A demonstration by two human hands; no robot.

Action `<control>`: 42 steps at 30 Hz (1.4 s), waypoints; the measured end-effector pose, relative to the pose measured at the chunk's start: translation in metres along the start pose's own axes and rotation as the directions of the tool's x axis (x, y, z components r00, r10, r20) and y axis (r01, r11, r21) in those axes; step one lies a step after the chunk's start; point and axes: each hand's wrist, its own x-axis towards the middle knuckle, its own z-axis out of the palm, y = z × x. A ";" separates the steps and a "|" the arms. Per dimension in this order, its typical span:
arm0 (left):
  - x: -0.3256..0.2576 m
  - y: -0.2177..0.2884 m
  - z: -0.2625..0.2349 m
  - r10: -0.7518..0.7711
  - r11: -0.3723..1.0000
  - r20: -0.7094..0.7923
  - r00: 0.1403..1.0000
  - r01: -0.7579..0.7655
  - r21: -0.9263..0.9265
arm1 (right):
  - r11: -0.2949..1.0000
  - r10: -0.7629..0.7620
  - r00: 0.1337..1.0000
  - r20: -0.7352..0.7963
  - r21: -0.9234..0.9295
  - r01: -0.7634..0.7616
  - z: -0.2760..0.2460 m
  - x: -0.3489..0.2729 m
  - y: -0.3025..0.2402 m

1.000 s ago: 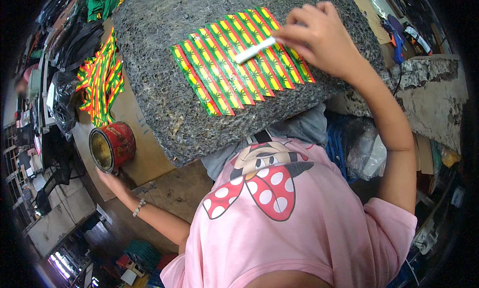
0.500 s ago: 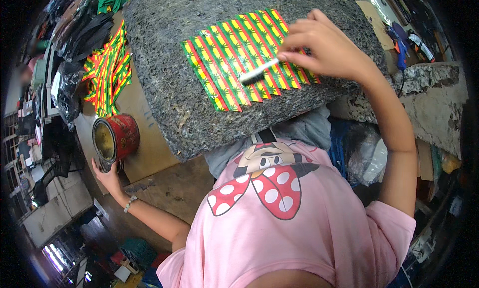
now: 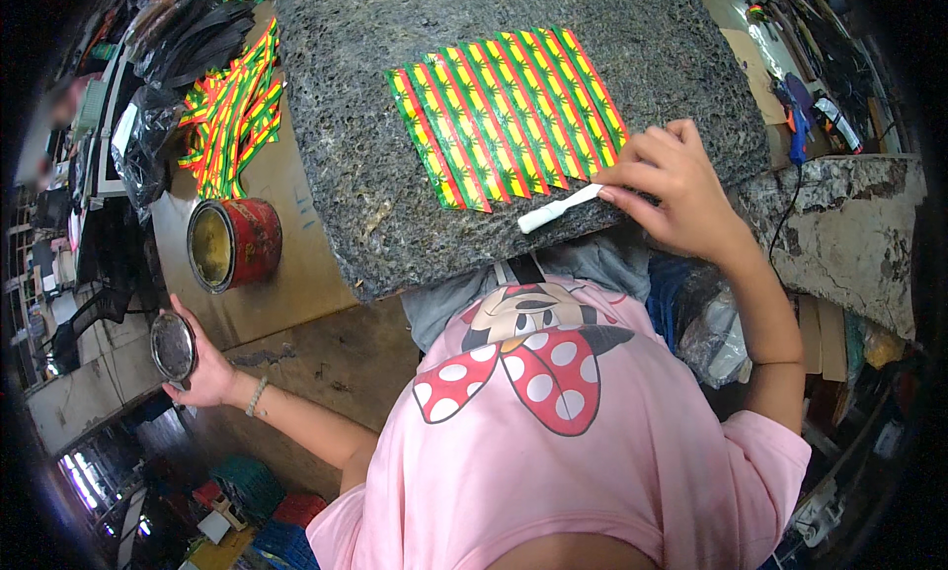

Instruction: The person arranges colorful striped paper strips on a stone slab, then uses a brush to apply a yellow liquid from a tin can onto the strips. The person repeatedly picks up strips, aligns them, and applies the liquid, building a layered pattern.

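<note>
My left hand (image 3: pixel 205 367) is at the left below the table edge, its fingers around a round, dark, stained can lid (image 3: pixel 174 349). Just above it stands an uncovered red can (image 3: pixel 255 244) with yellowish stuff inside its rim. Between the fingertips of my right hand (image 3: pixel 671 187) is the handle end of a white toothbrush (image 3: pixel 553 212). The brush hangs over the near side of a rough dark slab (image 3: pixel 365 165), its head pointing left and its bristles turned from view. Beyond it lie several red, yellow and green leaf-patterned strips (image 3: pixel 513 116), side by side and slanted.
A loose heap of similar strips (image 3: pixel 229 125) lies on the board (image 3: pixel 311 269) left of the slab. Black plastic bags (image 3: pixel 148 140) crowd the far left. On the right are a blue glue gun (image 3: pixel 798 125) with a cord and a worn concrete ledge (image 3: pixel 849 234).
My left hand has moved down and away from the can and now shows the lid. My right hand has drawn the brush off the strips, toward me.
</note>
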 end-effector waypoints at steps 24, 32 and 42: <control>-0.006 -0.108 0.097 -0.246 -0.559 0.210 0.946 -0.316 0.766 | 0.589 0.782 0.534 -0.321 0.662 -0.464 0.027 -0.065 0.055; 0.001 -0.123 0.094 -0.306 -0.709 0.138 0.942 -0.322 0.627 | 0.771 0.498 0.857 -0.130 0.519 -0.370 -0.002 0.026 0.031; 0.015 -0.101 0.075 0.369 -0.073 0.428 0.825 -0.433 0.898 | 0.778 -0.352 0.923 -0.157 0.500 0.381 0.056 0.244 -0.095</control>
